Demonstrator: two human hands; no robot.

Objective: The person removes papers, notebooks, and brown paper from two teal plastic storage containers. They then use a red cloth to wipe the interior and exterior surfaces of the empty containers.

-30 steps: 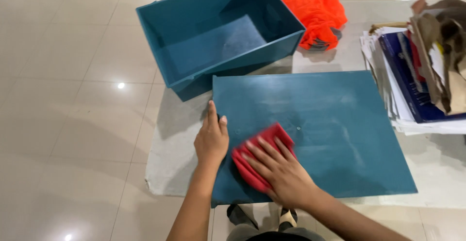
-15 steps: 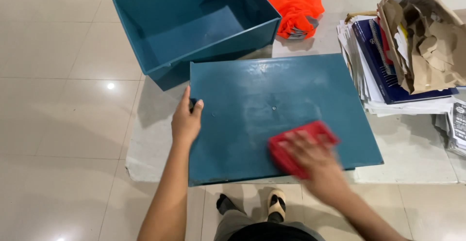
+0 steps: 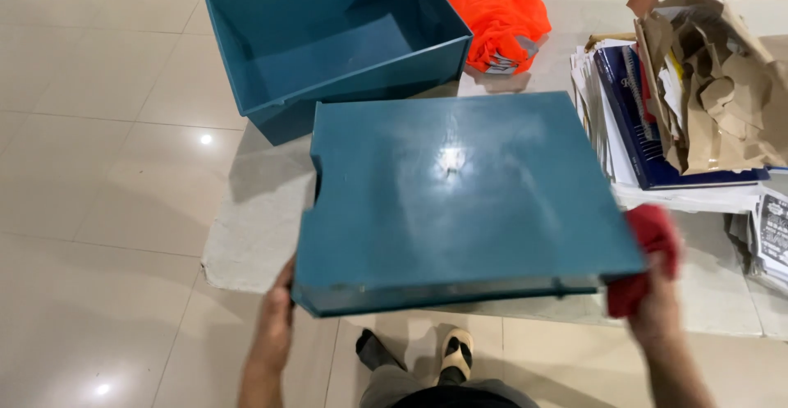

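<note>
The flat teal metal lid (image 3: 460, 203) is lifted at its near edge and held between both hands above the pale stone bench (image 3: 246, 244). The left hand (image 3: 277, 326) grips the lid's near left corner; its fingers are curled under the edge and mostly hidden, so only the back of the hand shows. The right hand (image 3: 652, 309) holds the near right corner, with a crumpled red cloth (image 3: 648, 256) pressed between the fingers and the lid's edge. The right hand is blurred, so the exact finger spread cannot be told.

The lid's glossy top face catches a bright reflection near its middle. Its far edge sits close to the open deep teal metal box (image 3: 336, 43), which stands on the bench's far left part with its opening upward.

A bunched orange fabric item (image 3: 501, 14) lies just right of the box. Further right, a stack of papers and a dark blue book (image 3: 632, 121) carries torn brown paper (image 3: 722, 88) on top.

Below the bench edge, the person's feet (image 3: 455, 350) stand on the glossy cream floor tiles (image 3: 98, 170).
</note>
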